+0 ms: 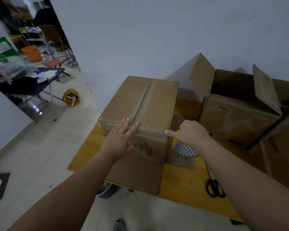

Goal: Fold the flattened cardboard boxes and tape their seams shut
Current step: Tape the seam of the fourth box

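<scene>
The wooden table (182, 184) ran out of sight under the right forearm, and its right side was covered by boxes. The closed cardboard box (140, 105) stood at the table's near left corner, its long axis and top seam running from the near edge away toward the wall. Clear tape crossed its near top edge, and the scrawl on its near face could not be read. An open box (237, 117) stood by the far right edge with its flaps up, and another beside it was cut off by the frame. The left hand (122, 139) lay flat with straight fingers, pressing the tape at the seam's near end. The right hand (190, 132) curled round a yellow tape roll (184, 148), hiding most of it, forefinger out to the box's near right corner. Black-handled scissors (214, 187) lay blurred near the near edge, partly behind the forearm.
</scene>
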The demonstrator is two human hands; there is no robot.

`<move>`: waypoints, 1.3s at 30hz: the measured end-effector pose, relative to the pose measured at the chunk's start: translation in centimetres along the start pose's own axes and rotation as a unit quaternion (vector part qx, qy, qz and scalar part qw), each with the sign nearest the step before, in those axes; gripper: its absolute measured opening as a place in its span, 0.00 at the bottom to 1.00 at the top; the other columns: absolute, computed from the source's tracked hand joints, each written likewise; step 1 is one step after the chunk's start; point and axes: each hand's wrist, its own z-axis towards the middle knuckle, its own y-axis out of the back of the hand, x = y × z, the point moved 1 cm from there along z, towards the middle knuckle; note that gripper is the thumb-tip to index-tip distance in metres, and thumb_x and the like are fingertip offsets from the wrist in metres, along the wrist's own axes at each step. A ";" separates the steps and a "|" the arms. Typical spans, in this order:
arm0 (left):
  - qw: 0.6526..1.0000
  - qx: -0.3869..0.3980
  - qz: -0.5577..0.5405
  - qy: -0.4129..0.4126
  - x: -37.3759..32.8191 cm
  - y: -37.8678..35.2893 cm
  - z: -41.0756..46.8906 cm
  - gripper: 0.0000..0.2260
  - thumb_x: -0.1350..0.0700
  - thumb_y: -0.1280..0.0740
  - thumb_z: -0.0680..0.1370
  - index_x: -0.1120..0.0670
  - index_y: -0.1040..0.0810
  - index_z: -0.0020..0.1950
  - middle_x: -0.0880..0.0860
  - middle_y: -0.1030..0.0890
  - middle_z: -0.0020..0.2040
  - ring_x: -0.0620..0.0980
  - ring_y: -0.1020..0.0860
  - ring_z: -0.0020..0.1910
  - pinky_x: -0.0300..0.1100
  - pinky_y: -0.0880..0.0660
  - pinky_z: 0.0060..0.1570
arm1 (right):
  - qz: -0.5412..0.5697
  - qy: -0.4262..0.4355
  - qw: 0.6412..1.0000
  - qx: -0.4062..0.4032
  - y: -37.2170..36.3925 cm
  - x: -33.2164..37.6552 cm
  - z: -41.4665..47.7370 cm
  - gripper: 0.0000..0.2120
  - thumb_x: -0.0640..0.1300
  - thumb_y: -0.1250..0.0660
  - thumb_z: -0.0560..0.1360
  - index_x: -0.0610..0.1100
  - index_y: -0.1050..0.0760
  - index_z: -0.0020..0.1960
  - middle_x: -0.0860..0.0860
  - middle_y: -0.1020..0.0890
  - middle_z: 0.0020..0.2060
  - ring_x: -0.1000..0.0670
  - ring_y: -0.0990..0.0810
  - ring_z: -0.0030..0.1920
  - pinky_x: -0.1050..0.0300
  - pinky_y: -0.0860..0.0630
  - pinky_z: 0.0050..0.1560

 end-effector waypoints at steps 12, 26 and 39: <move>0.999 0.021 0.024 -0.020 -5.5 -0.2 0.9 0.34 0.43 0.41 0.79 0.44 0.59 0.78 0.51 0.58 0.79 0.51 0.58 0.77 0.49 0.62 0.74 | -0.023 0.001 0.999 0.039 0.1 0.3 0.8 0.31 0.72 0.43 0.73 0.43 0.29 0.37 0.48 0.25 0.33 0.48 0.24 0.34 0.56 0.30 0.30; 0.997 0.023 0.054 0.040 7.1 1.0 -1.8 0.33 0.49 0.38 0.79 0.46 0.53 0.78 0.48 0.54 0.79 0.46 0.56 0.77 0.49 0.63 0.74 | 0.149 0.033 0.986 0.060 -5.8 8.8 -2.7 0.31 0.65 0.47 0.79 0.44 0.29 0.70 0.49 0.19 0.44 0.50 0.21 0.43 0.55 0.24 0.39; 0.992 0.023 -0.119 0.038 3.6 3.8 -0.6 0.20 0.51 0.49 0.83 0.53 0.35 0.74 0.53 0.40 0.77 0.49 0.44 0.76 0.44 0.55 0.74 | 0.279 0.074 0.957 0.029 -6.4 11.1 -2.4 0.28 0.53 0.37 0.79 0.47 0.42 0.75 0.52 0.26 0.55 0.53 0.25 0.51 0.63 0.28 0.46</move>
